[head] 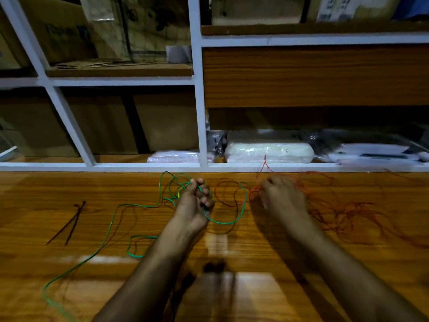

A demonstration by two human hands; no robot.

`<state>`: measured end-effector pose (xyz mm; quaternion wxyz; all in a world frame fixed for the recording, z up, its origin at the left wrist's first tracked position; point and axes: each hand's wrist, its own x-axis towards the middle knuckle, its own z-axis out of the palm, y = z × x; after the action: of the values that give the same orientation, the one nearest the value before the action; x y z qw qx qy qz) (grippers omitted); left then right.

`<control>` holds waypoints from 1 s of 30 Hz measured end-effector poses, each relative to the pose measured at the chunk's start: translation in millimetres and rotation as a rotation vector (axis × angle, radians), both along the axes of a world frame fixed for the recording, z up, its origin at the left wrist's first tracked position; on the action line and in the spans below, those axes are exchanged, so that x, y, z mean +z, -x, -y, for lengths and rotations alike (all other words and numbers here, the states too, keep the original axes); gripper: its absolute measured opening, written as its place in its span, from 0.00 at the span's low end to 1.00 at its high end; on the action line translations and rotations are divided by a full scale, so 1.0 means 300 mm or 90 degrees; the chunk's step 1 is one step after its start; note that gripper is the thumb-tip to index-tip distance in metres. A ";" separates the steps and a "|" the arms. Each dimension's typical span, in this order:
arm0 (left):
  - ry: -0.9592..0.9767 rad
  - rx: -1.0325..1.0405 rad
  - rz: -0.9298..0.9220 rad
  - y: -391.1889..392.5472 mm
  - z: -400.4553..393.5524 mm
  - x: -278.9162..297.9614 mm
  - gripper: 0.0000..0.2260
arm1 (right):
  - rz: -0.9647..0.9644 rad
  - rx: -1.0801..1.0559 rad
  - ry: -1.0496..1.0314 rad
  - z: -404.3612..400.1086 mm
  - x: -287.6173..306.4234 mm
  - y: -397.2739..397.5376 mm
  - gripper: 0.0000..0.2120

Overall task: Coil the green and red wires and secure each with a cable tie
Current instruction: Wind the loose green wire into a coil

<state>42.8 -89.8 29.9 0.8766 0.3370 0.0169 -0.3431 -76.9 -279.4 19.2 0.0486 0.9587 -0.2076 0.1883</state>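
Glossy wood-grain tabletop (69,187) is seen stretching across the lower view, backed by a white-framed shelving unit (199,101) in which brown cardboard boxes (162,122) and plastic-wrapped packages (269,151) are stored. Printing is visible on some upper boxes, but it is too blurred to be read.

At the left of the table, two dark cable ties (69,223) are laid side by side, their heads crossing at the far end, well apart from the hands. Next, the green wire (109,231) is seen trailing loosely from the near left edge up to the left hand (195,203), where several loops are gathered; the fingers are curled around these loops, and a further loop hangs out to the right of the hand.

Further right, the right hand (281,194) is blurred, with its fingers drawn together on strands of the red wire (343,212). Most of the red wire lies in an untidy tangle on the table to the right of that hand, with one end poking up toward the shelf edge.
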 end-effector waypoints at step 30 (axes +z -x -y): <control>-0.591 0.162 0.875 0.066 -0.096 0.042 0.10 | 0.246 0.182 -0.792 -0.208 0.187 0.062 0.14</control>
<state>22.8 -61.1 42.5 0.4965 0.7930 -0.3433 0.0820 -95.5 -217.1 75.4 -0.5770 0.7752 -0.1536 0.2063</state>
